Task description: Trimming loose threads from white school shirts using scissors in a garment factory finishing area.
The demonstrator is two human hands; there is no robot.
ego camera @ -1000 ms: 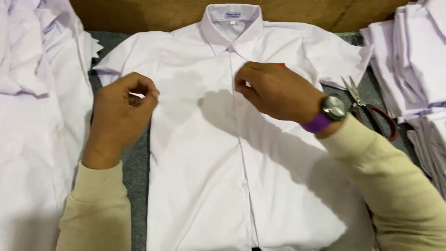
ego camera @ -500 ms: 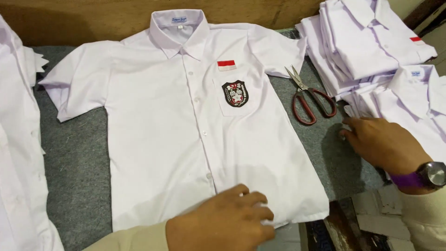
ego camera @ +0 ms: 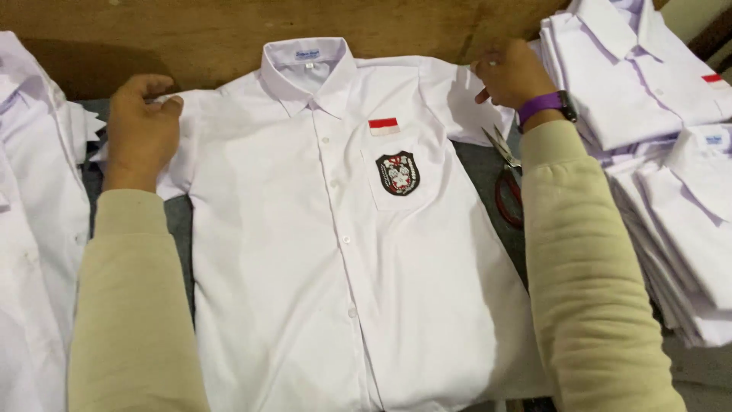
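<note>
Shirt (ego camera: 335, 275): white, flat on bench, buttoned.
Left hand (ego camera: 141, 126): pinching sleeve at 10 o'clock.
Right hand (ego camera: 512, 75): pinching sleeve at 2 o'clock.

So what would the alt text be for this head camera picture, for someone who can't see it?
A white short-sleeved shirt lies buttoned and face up on a grey table, with the left hand and right hand each gripping a sleeve. Red-handled scissors lie by the right arm, and stacks of folded white shirts sit further right.

Between the hands lies a smooth, matt white cotton-like shirt (ego camera: 320, 267) with an embroidered badge (ego camera: 397, 172). Just beside the right forearm, scissors (ego camera: 505, 179) show shiny metal blades and glossy red plastic handles. Beyond the hands is rough brown wood (ego camera: 229, 30).
</note>
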